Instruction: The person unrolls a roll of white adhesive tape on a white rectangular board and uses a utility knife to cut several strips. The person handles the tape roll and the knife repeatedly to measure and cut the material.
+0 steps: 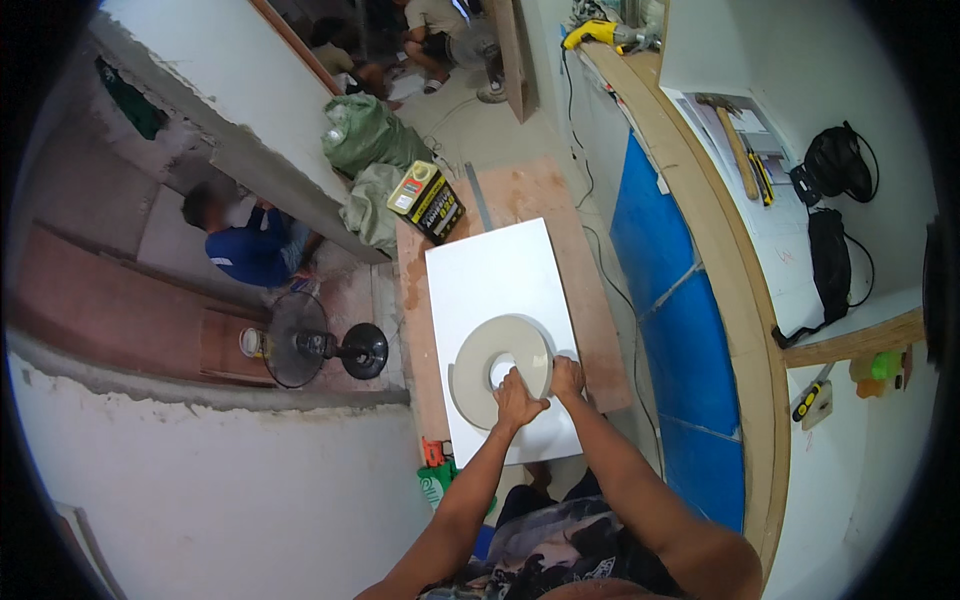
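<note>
A wide roll of beige banding strip (476, 352), probably edge banding, lies flat on a white panel (495, 270). My left hand (517, 401) grips the near side of the roll, with its fingers reaching into the round centre hole. At the roll's right outer edge, my right hand (568, 376) has its fingers curled against the strip, close to the panel's right edge. What lies under those fingertips is hidden. The panel rests on a reddish plywood board (600, 352).
A yellow-and-black adhesive can (427, 202) stands beyond the panel, near green sacks (371, 139). Left are a fan (300, 341) and a crouching person (247, 244). Right, a ledge holds a hammer (735, 150), a utility knife (761, 176) and a yellow power drill (596, 34). Cables cross the floor.
</note>
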Demonstrator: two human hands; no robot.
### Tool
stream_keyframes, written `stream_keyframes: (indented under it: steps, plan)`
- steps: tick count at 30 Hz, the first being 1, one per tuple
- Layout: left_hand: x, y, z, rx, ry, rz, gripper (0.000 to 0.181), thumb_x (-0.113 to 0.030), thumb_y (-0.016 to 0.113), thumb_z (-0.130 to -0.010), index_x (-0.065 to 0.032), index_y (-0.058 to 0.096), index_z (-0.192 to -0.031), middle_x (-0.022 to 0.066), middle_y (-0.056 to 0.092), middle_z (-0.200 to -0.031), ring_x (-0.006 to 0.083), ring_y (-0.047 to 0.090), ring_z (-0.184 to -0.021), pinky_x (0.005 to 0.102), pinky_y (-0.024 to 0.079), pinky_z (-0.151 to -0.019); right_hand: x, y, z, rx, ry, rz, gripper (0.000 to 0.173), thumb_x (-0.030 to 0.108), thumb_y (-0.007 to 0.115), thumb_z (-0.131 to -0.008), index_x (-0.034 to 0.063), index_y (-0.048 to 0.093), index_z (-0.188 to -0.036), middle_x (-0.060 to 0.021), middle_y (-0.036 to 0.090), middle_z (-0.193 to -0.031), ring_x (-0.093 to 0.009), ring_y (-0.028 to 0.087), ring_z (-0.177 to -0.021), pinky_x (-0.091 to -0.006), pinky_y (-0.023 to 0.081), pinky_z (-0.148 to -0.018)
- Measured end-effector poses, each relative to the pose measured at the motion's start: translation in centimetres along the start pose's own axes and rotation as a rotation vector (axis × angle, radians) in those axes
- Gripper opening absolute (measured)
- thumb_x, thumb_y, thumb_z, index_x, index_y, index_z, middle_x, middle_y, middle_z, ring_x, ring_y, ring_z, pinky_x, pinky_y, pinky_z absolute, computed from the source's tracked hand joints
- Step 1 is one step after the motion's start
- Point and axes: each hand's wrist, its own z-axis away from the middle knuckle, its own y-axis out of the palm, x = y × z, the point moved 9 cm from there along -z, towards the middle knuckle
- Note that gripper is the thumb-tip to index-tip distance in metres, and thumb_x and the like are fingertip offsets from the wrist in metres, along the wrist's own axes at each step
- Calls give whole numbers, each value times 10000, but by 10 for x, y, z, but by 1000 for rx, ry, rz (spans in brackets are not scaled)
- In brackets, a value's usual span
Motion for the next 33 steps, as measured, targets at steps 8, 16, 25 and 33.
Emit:
stream_keyframes:
  steps: [8,16,25,33]
  plan:
    - [-14,28,15,-102,-48,-78,937,-285,820,-527,18,348,-1277,229,532,-1125,410,502,-1078,549,352,-909,-25,-41,16,-132,-169,160,375,382,543,-894,59,718,-816,-193,686,-793,-378,668,-743,-494,522,-701]
    - [-25,34,14,8,-52,-104,981,-245,798,-514,47,318,-1318,236,513,-1151,409,508,-1084,530,317,-968,-96,-126,9,-136,-149,-60,375,349,550,-892,12,699,-826,-209,656,-741,-355,662,-704,-467,503,-662]
    - [-25,55,3,-82,-171,-213,1123,-489,877,-540,68,306,-1332,246,436,-1237,372,418,-1208,500,307,-1012,-3,-157,130,337,-372,-690,402,346,671,-881,-3,590,-700,-135,566,-646,-195,561,-599,-351,430,-573]
    - [-56,73,43,24,-162,672,966,-501,724,-809,115,294,-1417,280,381,-1432,333,387,-1329,462,284,-1105,-122,-92,99,434,359,-1536,193,148,624,-910,131,496,-1053,-11,628,-855,-152,648,-781,-317,538,-625]
